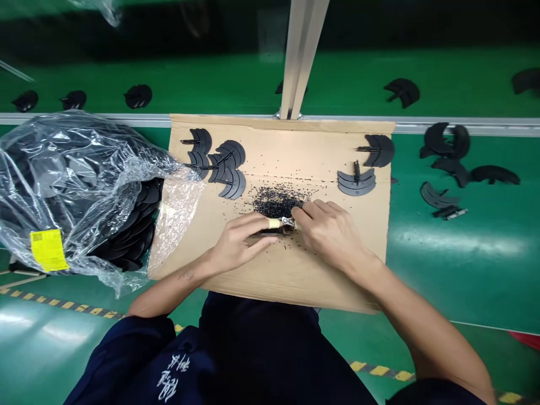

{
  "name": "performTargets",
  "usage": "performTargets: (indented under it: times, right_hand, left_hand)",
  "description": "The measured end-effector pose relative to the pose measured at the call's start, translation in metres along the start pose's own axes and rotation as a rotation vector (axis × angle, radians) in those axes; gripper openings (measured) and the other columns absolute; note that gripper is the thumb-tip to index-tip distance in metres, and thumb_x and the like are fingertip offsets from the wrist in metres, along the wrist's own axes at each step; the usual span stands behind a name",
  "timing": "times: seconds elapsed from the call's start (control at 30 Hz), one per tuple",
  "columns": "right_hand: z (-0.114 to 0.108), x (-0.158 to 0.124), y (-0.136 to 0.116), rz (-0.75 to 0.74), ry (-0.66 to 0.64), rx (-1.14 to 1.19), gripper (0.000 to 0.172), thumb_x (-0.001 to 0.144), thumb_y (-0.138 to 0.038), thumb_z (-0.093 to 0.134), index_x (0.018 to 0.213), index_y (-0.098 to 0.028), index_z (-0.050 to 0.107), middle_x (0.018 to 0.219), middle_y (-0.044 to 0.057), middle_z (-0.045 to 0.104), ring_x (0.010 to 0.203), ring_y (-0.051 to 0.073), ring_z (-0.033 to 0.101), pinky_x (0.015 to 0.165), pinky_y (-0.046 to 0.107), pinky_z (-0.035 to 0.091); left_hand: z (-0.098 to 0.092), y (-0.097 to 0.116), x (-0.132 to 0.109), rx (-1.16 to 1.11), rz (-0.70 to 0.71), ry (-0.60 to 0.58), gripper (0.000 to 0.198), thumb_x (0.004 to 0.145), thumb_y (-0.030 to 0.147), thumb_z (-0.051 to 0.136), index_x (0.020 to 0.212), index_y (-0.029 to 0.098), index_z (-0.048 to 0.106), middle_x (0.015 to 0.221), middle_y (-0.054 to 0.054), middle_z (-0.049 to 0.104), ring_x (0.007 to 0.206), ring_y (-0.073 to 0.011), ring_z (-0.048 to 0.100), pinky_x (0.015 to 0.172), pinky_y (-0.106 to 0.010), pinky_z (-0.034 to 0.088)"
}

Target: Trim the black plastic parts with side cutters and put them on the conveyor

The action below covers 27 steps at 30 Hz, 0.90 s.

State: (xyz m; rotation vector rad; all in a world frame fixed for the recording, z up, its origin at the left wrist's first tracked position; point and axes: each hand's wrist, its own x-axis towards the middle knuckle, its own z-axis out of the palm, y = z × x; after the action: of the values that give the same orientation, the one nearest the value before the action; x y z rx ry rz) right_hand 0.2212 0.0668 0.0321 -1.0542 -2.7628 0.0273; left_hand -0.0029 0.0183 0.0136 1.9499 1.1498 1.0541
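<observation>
My left hand [238, 244] pinches a dark plastic part [270, 232] between thumb and index finger, low over the cardboard. A pale yellow cover [274, 223] wraps that index fingertip. Closed around a small pair of metal nippers [288, 221], my right hand [329, 230] brings the tool's jaws against the part; its handles are mostly hidden in the palm. Just beyond my hands a pile of tiny black clippings [280, 199] is spread on the cardboard sheet [270, 275].
Curved black parts [228, 169] lie at the board's left, and others [377, 151] at its right. A clear plastic bag [76, 163] full of black pieces bulges on the left. A metal post [301, 56] rises behind the board. More parts [447, 140] rest on the green surface at right.
</observation>
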Motion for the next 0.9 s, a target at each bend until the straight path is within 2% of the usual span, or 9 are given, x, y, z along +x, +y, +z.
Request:
performTargets:
  times: [0.1, 0.23, 0.37, 0.47, 0.53, 0.77, 0.9]
  right_hand:
    - [-0.01, -0.002, 0.001, 0.018, -0.032, -0.025, 0.025, 0.089, -0.001, 0.046, 0.087, -0.014, 0.066, 0.079, 0.01, 0.066, 0.072, 0.022, 0.049, 0.065, 0.036, 0.03]
    - [-0.017, -0.015, 0.01, 0.122, -0.078, 0.0, 0.024, 0.088, -0.004, 0.047, 0.09, -0.015, 0.068, 0.08, 0.01, 0.067, 0.073, 0.022, 0.053, 0.066, 0.035, 0.035]
    - [-0.015, -0.025, 0.01, 0.192, -0.025, 0.283, 0.02, 0.096, -0.019, 0.051, 0.102, -0.016, 0.069, 0.089, 0.011, 0.072, 0.08, 0.024, 0.062, 0.071, 0.036, 0.045]
    - [-0.013, -0.024, 0.002, 0.164, 0.075, 0.543, 0.023, 0.102, -0.033, 0.054, 0.11, -0.016, 0.068, 0.099, 0.011, 0.073, 0.086, 0.024, 0.066, 0.076, 0.036, 0.052]
    - [-0.011, -0.022, -0.004, 0.132, 0.123, 0.62, 0.023, 0.102, -0.034, 0.055, 0.11, -0.016, 0.067, 0.098, 0.011, 0.073, 0.086, 0.023, 0.067, 0.077, 0.036, 0.053]
    - [-0.002, -0.019, -0.015, 0.098, 0.248, 0.561, 0.018, 0.099, -0.031, 0.06, 0.111, -0.018, 0.066, 0.094, 0.01, 0.071, 0.08, 0.022, 0.063, 0.073, 0.037, 0.052]
    - [0.0, -0.018, -0.019, 0.03, 0.307, 0.473, 0.014, 0.097, -0.02, 0.058, 0.11, -0.017, 0.064, 0.09, 0.008, 0.069, 0.078, 0.021, 0.059, 0.069, 0.035, 0.048]
  left_hand:
    - [0.003, -0.008, 0.008, 0.066, 0.063, 0.002, 0.025, 0.095, 0.027, 0.07, 0.118, 0.017, 0.073, 0.096, -0.007, 0.077, 0.084, -0.0162, 0.067, 0.078, -0.032, 0.057]
    - [-0.001, -0.014, 0.011, 0.024, 0.032, 0.03, 0.022, 0.092, 0.03, 0.074, 0.113, 0.021, 0.077, 0.098, -0.006, 0.079, 0.091, -0.0184, 0.067, 0.082, -0.036, 0.057]
    - [-0.003, -0.011, 0.007, -0.106, -0.029, 0.058, 0.023, 0.092, 0.025, 0.074, 0.115, 0.023, 0.078, 0.105, -0.008, 0.08, 0.094, -0.018, 0.071, 0.084, -0.035, 0.058]
    - [-0.002, -0.008, 0.005, -0.158, -0.037, 0.08, 0.024, 0.092, 0.023, 0.074, 0.116, 0.022, 0.078, 0.109, -0.009, 0.081, 0.096, -0.018, 0.073, 0.085, -0.034, 0.059]
    - [-0.002, -0.006, 0.004, -0.167, -0.032, 0.087, 0.024, 0.092, 0.021, 0.073, 0.116, 0.022, 0.077, 0.11, -0.009, 0.08, 0.098, -0.0178, 0.074, 0.087, -0.034, 0.06]
    - [-0.004, -0.002, 0.002, -0.158, 0.028, 0.135, 0.02, 0.091, 0.022, 0.075, 0.111, 0.021, 0.077, 0.108, -0.008, 0.079, 0.102, -0.0178, 0.073, 0.09, -0.034, 0.06]
    - [-0.003, -0.002, -0.002, -0.204, -0.035, 0.124, 0.02, 0.09, 0.019, 0.074, 0.11, 0.021, 0.078, 0.107, -0.008, 0.078, 0.101, -0.0178, 0.073, 0.091, -0.033, 0.06]
